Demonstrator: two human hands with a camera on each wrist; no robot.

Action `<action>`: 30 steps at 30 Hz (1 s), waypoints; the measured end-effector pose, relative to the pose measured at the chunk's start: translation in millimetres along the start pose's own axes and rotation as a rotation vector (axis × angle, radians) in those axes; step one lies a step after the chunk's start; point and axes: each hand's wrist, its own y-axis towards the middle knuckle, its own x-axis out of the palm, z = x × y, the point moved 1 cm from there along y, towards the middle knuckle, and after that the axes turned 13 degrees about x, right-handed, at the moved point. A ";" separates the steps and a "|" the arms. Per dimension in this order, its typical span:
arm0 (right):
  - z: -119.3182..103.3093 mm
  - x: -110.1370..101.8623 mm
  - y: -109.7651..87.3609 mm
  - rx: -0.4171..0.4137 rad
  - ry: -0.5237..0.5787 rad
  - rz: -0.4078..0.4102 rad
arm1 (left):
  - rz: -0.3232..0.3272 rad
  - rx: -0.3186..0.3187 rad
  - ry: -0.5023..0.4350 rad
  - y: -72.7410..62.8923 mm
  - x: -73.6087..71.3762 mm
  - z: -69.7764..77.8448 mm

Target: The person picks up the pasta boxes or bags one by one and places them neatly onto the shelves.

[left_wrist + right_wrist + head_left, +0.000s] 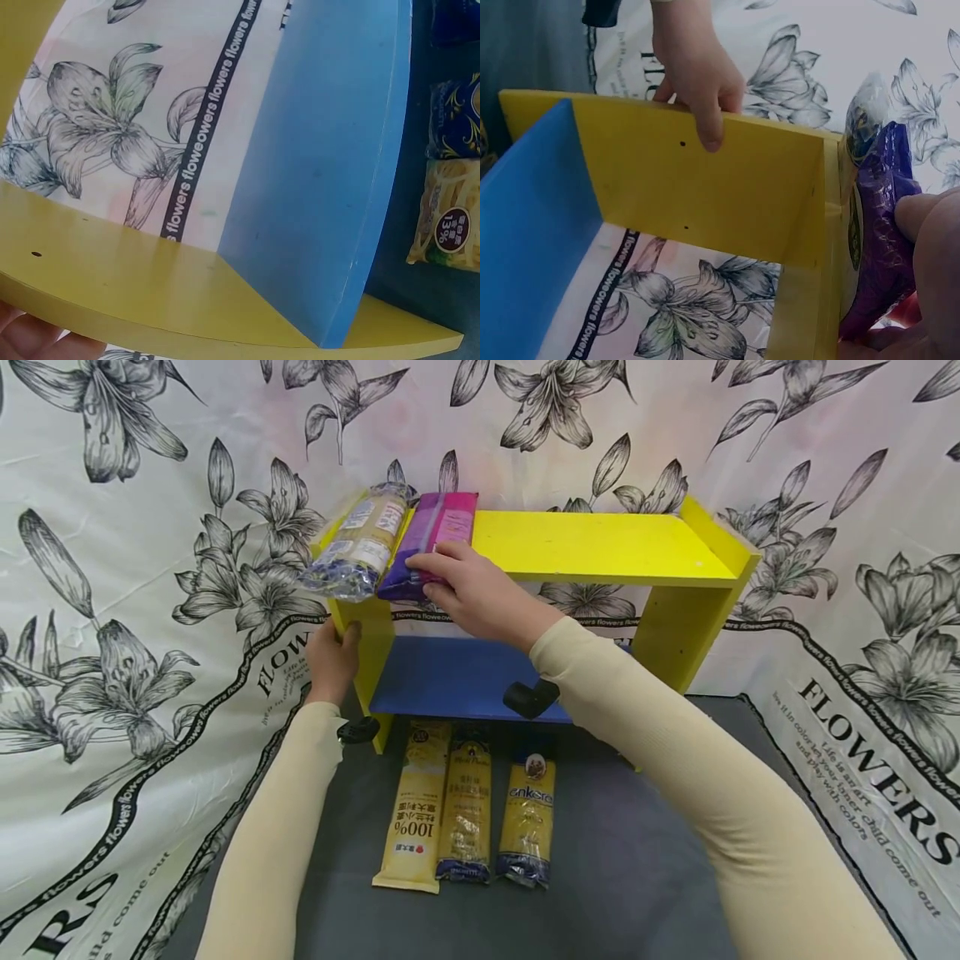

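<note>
In the head view a pink and purple packet (450, 518) lies on the top board of a small yellow and blue shelf (600, 543). My right hand (483, 597) holds this packet at its near end; the right wrist view shows the thumb against the purple wrapper (885, 217). Left of it lies a clear plastic packet (367, 535) with pale contents, overhanging the front edge. My left hand (332, 662) grips the shelf's left side panel, thumb on the inner face and fingers outside, as the left hand (701, 75) in the right wrist view also shows.
On the dark table in front of the shelf lie three yellowish pasta packets (465, 810), two side by side and one slightly apart to the right. The blue lower board (457, 677) spans between the side panels. A flower-printed cloth (825, 610) hangs behind and beside the shelf.
</note>
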 end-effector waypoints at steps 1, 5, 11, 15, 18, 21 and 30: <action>-0.4 0.5 1.3 0.000 0.002 0.004 | 0.002 0.005 0.004 0.3 0.4 0.4; -1.2 2.8 5.4 0.002 0.015 0.017 | 0.003 0.008 0.009 1.8 1.5 1.5; -0.6 3.8 7.2 0.003 0.034 0.041 | -0.005 -0.003 0.006 3.5 2.6 2.7; 1.2 5.8 6.0 -0.015 0.020 0.054 | -0.012 -0.020 0.014 2.6 3.6 2.4; 3.2 8.3 1.7 -0.026 0.028 0.082 | -0.009 -0.023 0.017 0.7 3.7 1.3; 6.0 8.8 -8.5 -0.019 0.055 0.116 | 0.008 -0.016 0.016 -0.9 2.7 0.5; 47.3 -3.7 -67.5 -0.030 0.060 0.362 | 0.029 0.028 0.014 -1.4 0.3 0.0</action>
